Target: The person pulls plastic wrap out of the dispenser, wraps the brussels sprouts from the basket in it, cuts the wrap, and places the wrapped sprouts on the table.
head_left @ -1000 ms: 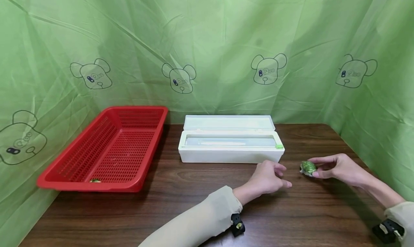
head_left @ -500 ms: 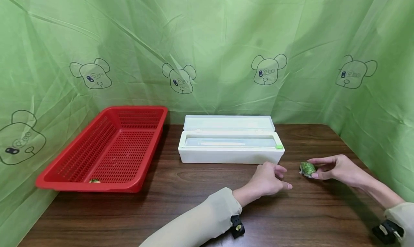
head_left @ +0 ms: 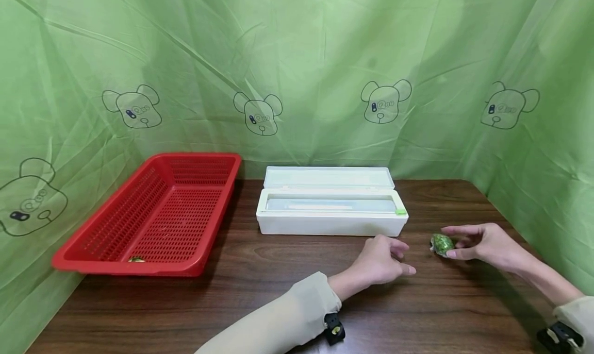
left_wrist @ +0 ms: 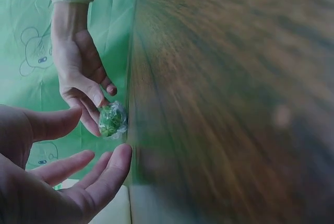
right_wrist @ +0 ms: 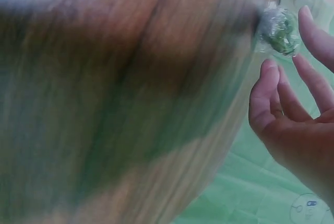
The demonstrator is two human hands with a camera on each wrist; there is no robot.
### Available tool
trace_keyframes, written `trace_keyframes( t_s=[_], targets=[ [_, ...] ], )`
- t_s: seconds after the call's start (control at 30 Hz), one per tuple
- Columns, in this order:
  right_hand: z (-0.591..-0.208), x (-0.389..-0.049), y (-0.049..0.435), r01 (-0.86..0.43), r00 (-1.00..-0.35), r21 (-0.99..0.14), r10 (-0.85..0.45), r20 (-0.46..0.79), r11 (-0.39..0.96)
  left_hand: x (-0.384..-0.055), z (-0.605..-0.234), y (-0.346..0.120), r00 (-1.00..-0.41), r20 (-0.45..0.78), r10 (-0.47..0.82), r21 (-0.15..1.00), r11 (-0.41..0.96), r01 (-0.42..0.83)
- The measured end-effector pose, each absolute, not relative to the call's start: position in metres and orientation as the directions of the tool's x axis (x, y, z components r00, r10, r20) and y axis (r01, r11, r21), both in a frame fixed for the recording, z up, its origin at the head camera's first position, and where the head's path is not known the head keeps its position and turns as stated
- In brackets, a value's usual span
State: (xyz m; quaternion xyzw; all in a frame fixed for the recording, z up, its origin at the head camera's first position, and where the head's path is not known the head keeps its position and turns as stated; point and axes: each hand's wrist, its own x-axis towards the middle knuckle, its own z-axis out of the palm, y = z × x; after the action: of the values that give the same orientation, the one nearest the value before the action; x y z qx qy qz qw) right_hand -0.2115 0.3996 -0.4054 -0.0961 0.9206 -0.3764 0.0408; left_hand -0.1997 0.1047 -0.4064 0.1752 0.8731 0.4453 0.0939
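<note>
Over the last second the scene has hardly changed, so the handling seems close to a pause. Pale green creased cloth (head_left: 320, 45) printed with bear heads walls in a dark brown wood-grain table (head_left: 250, 261). On it, a red perforated plastic basket (head_left: 162, 268) stands at the left and a long white box (head_left: 331, 224), lid raised, at the back. The left hand (head_left: 378, 258) has drawn back slightly, fingers loosely bent and apart, holding nothing. The right hand (head_left: 494, 247) pinches, as before, a small rounded green bundle in clear crinkled film (head_left: 442, 245), right of the left hand; whether it rests on the table I cannot tell. Smaller yet are a half-hidden green-and-white thing (head_left: 136, 259) inside the basket's near wall and a bright green tab (head_left: 400, 211) on the box.
</note>
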Motion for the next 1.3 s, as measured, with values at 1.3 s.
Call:
trace_keyframes(
  t_s=[1.3],
  targets=[
    [-0.411,-0.148,0.23,-0.48,-0.835,-0.692,-0.522,0.174,0.539,-0.151,-0.393,-0.009,-0.72,0.113,0.685,0.611,0.523,0.594]
  ],
)
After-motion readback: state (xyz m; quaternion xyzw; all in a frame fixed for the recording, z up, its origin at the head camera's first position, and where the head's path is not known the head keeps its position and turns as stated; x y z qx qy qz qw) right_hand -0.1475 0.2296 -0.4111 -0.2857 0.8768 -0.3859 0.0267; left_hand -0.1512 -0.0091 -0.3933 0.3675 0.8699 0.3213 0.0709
